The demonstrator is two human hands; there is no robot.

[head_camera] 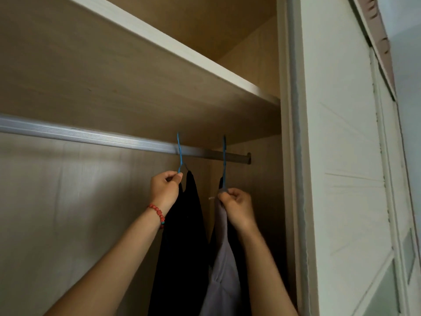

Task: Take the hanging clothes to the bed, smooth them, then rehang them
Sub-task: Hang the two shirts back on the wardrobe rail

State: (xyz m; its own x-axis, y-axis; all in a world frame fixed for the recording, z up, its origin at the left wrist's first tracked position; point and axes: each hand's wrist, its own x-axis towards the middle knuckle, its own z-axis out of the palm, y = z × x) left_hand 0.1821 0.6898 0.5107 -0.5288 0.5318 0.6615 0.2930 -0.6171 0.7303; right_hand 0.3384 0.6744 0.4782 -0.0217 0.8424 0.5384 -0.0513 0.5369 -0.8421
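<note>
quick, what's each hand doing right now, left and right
Left hand: closed, pinching the base of the blue hanger carrying the black garment.
Right hand: closed, gripping the second blue hanger with the grey garment.

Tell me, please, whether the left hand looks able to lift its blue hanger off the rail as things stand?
Probably yes. The left hand already pinches the blue hanger just below the rail, and there is a gap between the rail and the shelf above for the hook to rise through.

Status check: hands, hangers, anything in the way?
Left hand pinching left blue hanger, black garment. Right hand gripping right hanger, grey garment. Both hooks on rail.
</note>
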